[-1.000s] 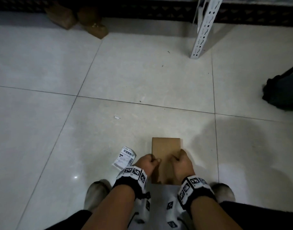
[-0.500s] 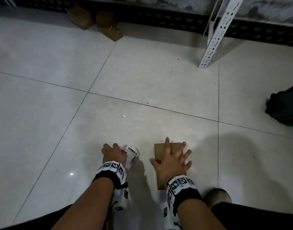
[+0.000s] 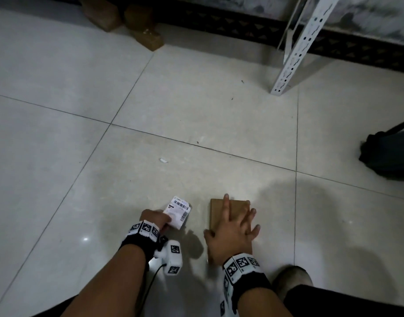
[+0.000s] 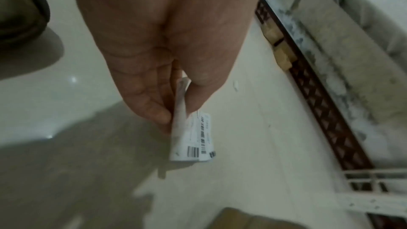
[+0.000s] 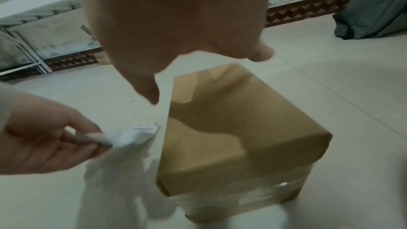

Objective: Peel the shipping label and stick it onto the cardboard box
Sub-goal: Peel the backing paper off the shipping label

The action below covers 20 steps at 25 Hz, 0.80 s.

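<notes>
Beside the cardboard box (image 3: 236, 208), shipping label (image 3: 178, 211) points away lengthwise.

Pale tiled floor (image 3: 196, 106), white shelf post (image 3: 294, 56)

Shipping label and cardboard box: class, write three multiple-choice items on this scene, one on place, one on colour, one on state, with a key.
1. Where is the shipping label?
A. In the left hand
B. Stuck on the cardboard box
C. Under the shoe

2. What colour is the box?
A. White
B. Brown
C. Blue

3. How is the right hand?
A. Clenched in a fist
B. Gripping the label
C. Fingers spread over the box top

Key: A, fingers and thumb pinch the label in the left wrist view; B, plain brown card; C, spread fingers in the head view.
</notes>
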Tool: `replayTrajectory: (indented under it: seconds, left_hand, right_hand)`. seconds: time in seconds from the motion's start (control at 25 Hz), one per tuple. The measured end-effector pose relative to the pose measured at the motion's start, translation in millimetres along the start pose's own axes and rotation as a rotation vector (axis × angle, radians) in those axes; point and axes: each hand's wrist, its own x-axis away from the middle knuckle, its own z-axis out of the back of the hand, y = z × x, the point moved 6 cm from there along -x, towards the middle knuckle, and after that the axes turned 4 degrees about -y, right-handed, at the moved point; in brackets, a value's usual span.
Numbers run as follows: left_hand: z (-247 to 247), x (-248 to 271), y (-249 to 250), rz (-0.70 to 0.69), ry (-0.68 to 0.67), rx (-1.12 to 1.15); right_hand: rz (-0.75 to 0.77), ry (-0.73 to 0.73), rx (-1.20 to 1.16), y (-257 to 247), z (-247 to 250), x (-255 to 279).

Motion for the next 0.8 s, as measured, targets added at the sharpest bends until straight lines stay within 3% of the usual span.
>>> replayTrajectory:
  seconds: [0.12, 0.28, 0.4, 0.52, 0.68, 0.8]
  left_hand:
    - [-3, 33, 37, -0.028, -0.099, 0.277]
    - [-9, 129, 127, -0.300, -0.233, 0.438]
    - [1, 212, 176, -0.612, -0.224, 0.262]
    - [8, 286, 207, -0.865, -0.260, 0.089]
    - [26, 378, 222, -1.332, 0.036, -0.338]
    - [32, 420, 211, -1.531, 0.176, -0.634]
  right_hand:
    - [0.147, 0.184, -0.258, -9, 40, 9]
    - [-0.014, 0.027, -0.928, -15, 103, 11]
    - [-0.109, -0.115, -1.193, -25, 171, 37]
    - [-0.014, -0.193, -1.325, -30, 240, 87]
    - [0.165, -0.211, -1.453, -25, 289, 141]
    - [0.248, -0.273, -1.573, -21, 295, 163]
